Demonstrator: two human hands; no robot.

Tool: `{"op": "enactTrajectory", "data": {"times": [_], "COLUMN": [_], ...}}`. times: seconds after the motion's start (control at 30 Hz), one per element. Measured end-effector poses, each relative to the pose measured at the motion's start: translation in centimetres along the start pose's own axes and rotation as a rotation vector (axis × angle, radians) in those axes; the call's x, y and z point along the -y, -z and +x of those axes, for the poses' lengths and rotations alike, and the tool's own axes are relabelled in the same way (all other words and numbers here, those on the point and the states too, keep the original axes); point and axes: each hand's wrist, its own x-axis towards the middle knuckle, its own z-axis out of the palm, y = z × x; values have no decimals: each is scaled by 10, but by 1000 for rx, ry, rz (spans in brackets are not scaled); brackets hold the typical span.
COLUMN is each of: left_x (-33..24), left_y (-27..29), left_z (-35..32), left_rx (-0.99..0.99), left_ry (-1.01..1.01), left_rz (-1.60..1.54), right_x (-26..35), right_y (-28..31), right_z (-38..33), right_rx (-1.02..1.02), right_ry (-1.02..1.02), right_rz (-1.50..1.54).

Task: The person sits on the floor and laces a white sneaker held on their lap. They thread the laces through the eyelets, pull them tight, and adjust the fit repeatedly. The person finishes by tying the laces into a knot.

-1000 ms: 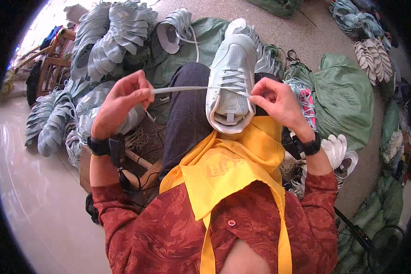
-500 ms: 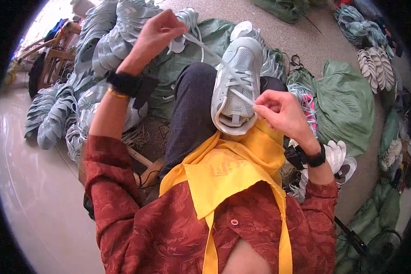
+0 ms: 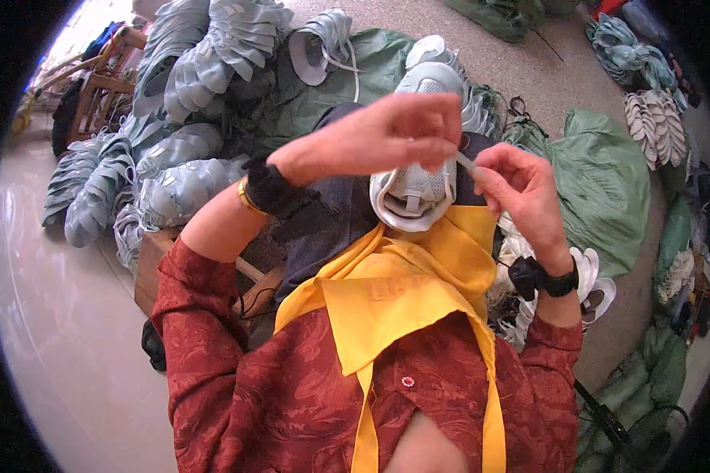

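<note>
A pale grey-blue lace-up sneaker rests on my lap between my thighs, its opening toward me and its toe pointing away. My left hand crosses over the shoe, hiding most of its laced front, with fingers bent and slightly blurred. Beside it on the right, my right hand pinches a flat light shoelace between thumb and fingers. That short length of lace runs across to my left thumb and fingertips, which are closed on it.
Stacked pale blue shoe uppers lie at the far left, with one loose upper on green sacking. A green sack stands to the right, near white shoe pieces. A wooden chair frame is at the left.
My left hand has swung from the far left, right across the shoe, to meet my right hand. The right hand has risen slightly and shifted right, still pinching lace.
</note>
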Motion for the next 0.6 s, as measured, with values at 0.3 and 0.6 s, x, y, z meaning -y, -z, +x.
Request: {"op": "enactTrajectory", "data": {"times": [0.3,0.6], "left_x": [-4,18], "left_y": [46,65], "left_z": [-53,-80], "left_rx": [-326,-507], "left_ry": [-5,116], "left_rz": [-52,97], "right_x": [-71,-60], "right_y": [54,37], "right_z": [-45,-50], "right_rx": [-76,-69], "right_ry": [-124,-212], "right_rz": [39,-155]}}
